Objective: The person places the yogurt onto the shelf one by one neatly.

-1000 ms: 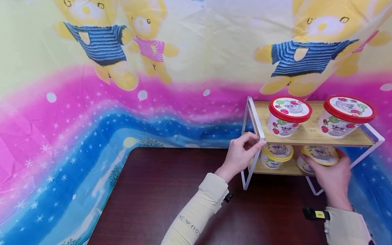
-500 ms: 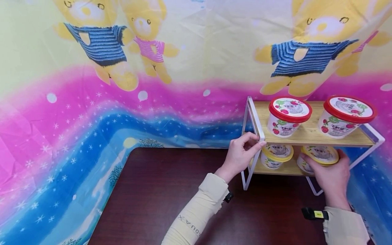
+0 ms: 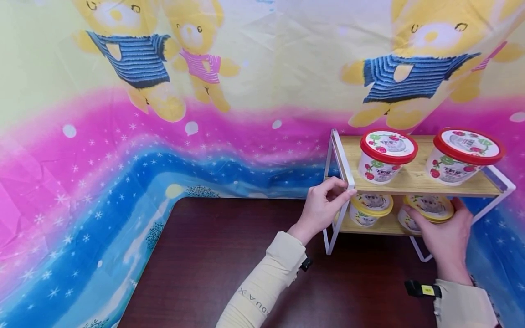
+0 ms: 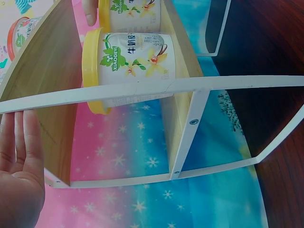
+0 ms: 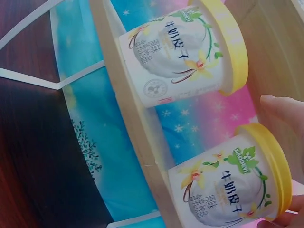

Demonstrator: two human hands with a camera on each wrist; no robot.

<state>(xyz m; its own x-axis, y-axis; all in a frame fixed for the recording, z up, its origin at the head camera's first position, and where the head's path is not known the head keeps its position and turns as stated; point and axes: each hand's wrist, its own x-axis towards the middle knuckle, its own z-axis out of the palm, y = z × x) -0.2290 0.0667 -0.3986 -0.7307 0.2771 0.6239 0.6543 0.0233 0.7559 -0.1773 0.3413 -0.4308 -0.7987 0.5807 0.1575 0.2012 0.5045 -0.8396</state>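
Observation:
My left hand (image 3: 321,206) pinches the front corner of the white metal frame (image 3: 343,166) of a two-tier shelf, with finger and thumb at the upper board's left end. Below, my right hand (image 3: 448,234) reaches around the right-hand yellow-lidded tub (image 5: 228,190) on the lower wooden board (image 5: 137,128). Its thumb (image 5: 280,107) stands a little apart from that lid in the right wrist view, while other fingers (image 5: 285,218) lie at the lid's far side. Another yellow-lidded tub (image 4: 135,66) stands to its left, upright like the first.
Two larger red-lidded tubs (image 3: 387,155) stand on the upper board (image 3: 418,182), close above the right hand. The shelf stands on a dark wooden table (image 3: 229,259). Behind is a cartoon bear cloth (image 3: 254,82), with more cloth at both sides.
My right hand's back and fingers have shifted very slightly to the right beside the tub. The left hand, the shelf and the tubs stay where they were.

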